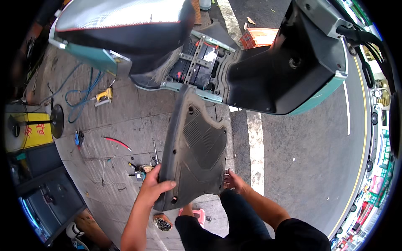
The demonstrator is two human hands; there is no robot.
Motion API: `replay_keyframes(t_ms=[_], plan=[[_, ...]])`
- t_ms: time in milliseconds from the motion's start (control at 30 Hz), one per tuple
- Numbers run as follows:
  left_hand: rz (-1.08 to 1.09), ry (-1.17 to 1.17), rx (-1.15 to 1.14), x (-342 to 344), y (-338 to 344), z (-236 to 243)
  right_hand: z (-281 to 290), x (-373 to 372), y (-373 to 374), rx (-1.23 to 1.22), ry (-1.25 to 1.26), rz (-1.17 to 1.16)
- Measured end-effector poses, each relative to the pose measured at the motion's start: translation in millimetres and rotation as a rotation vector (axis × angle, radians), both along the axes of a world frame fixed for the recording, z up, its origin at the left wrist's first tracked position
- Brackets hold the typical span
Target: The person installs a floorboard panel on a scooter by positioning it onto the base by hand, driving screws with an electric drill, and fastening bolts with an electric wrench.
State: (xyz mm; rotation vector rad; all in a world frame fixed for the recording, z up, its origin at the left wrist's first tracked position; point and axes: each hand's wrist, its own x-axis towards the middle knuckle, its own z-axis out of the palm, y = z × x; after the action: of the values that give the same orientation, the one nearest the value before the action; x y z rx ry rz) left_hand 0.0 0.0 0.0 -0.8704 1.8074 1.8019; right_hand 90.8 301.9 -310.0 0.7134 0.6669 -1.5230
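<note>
- Closest to me is a black plastic floor panel (203, 144), held just on my side of the scooter's open battery bay (215, 98). Can't tell if its far corner touches the bay's rail.
- My left hand (151, 187) is clamped on it: thumb on the top face, other fingers mostly hidden round the edge.
- My right hand (237, 183) is at the opposite edge, but I honestly can't tell if those fingers grip or just prop it.
- If it's only propping, a twist could slip that side loose.
- In the bay: a metal bracket (194, 62) over the battery. Swing the far corner carelessly and it could knock that.
- Seat (125, 31) left of the bay, leg shield (264, 79) right; a wide turn might scuff either.
</note>
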Motion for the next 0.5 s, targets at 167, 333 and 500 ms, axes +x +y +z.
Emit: replay_keyframes(t_ms=[167,333,500], plan=[[0.01,-0.061,0.36,-119,91,-41,64,-78,89,0.3,-0.116,-0.352],[-0.058,0.002,0.366,-224,116,-50,27,-118,77,0.423,0.127,-0.529],[0.371,0.058,0.567,-224,94,-126,31,-142,50,0.72,0.017,-0.374]])
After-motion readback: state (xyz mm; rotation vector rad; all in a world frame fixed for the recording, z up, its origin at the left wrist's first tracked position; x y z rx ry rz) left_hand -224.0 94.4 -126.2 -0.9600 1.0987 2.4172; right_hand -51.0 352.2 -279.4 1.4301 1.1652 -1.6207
